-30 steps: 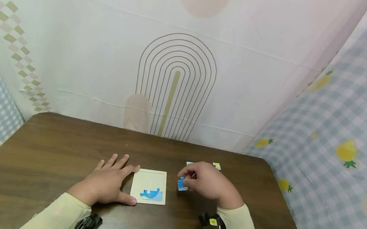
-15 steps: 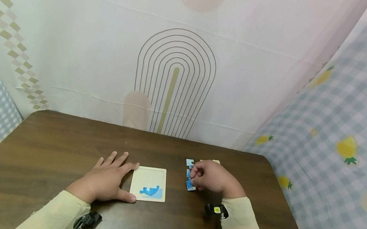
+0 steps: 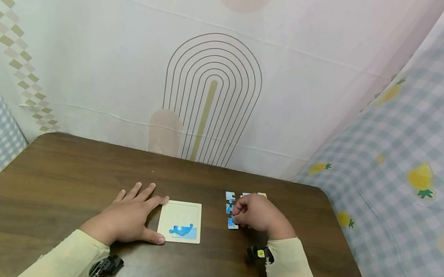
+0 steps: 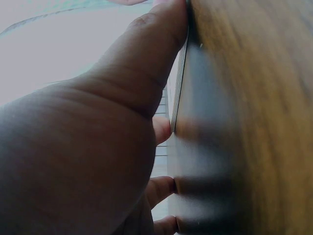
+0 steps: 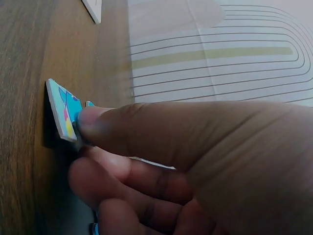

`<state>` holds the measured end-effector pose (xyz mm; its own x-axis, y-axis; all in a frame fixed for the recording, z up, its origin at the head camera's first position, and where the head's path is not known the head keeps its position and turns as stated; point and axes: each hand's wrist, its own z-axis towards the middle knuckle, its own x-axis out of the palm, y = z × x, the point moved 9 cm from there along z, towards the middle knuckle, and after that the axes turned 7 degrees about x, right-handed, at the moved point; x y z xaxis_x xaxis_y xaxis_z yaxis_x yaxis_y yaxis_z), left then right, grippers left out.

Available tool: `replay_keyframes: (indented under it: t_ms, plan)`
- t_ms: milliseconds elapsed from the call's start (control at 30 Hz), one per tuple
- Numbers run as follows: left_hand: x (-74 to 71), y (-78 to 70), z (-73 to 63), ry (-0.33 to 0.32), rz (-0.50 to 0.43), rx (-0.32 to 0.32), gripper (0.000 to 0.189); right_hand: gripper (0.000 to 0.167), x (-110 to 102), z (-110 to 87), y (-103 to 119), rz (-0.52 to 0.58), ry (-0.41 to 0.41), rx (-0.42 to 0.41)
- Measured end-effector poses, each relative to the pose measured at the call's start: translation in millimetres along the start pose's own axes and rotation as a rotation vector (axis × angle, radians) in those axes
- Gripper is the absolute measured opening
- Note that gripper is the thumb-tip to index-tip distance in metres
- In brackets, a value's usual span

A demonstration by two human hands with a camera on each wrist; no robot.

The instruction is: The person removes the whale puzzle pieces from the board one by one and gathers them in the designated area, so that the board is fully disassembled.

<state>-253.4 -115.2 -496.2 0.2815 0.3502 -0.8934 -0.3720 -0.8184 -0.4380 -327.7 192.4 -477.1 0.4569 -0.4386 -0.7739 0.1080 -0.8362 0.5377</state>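
My left hand (image 3: 127, 217) lies spread on the table, thumb and index fingertip at the left edge of a pale wooden puzzle board (image 3: 175, 211). Low in the board sit joined blue puzzle pieces (image 3: 182, 231). In the left wrist view, the thumb runs down to the thin board edge (image 4: 180, 83). Right of the board, my right hand (image 3: 256, 214) pinches a small blue puzzle piece (image 3: 232, 225) by its edge, close over the table. The right wrist view shows the thumb at this piece (image 5: 62, 110), which has pink and yellow marks; the other fingers curl below.
Two loose blue puzzle pieces, a far one (image 3: 229, 196) and a nearer one (image 3: 229, 208), line up beyond the held one. More pieces (image 3: 262, 194) show partly behind the right hand. The brown table (image 3: 90, 159) ends at a white curtain (image 3: 101, 73).
My right hand has moved right with the puzzle piece, away from the board and into line with the loose pieces, turning it slightly straighter. The left hand stays at the board.
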Motion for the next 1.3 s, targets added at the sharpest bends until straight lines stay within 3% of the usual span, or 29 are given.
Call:
replay_keyframes:
  t_ms: [333, 467, 833, 1133, 1300]
  plan:
    - [-0.8, -0.9, -0.1, 0.001, -0.006, -0.003, 0.114, 0.018, -2.1, 1.3, 2.7, -0.074, -0.045, -0.033]
    - [-1.9, -1.9, -0.4, -0.001, -0.003, -0.004, 0.113, 0.012, -2.1, 0.9, 4.4, -0.102, -0.047, -0.048]
    - [0.6, 0.8, 0.5, -0.002, 0.004, -0.003, 0.113, 0.014, -5.9, -0.6, 8.0, -0.122, -0.094, -0.016]
    - [0.0, 1.1, 1.0, -0.009, 0.01, -0.003, 0.114, 0.008, -11.0, -18.6, 49.5, -0.161, -0.174, -0.14]
    - [0.8, 1.4, 0.3, -0.005, 0.01, -0.006, 0.114, 0.017, -1.8, -27.3, 80.4, -0.156, -0.216, -0.191]
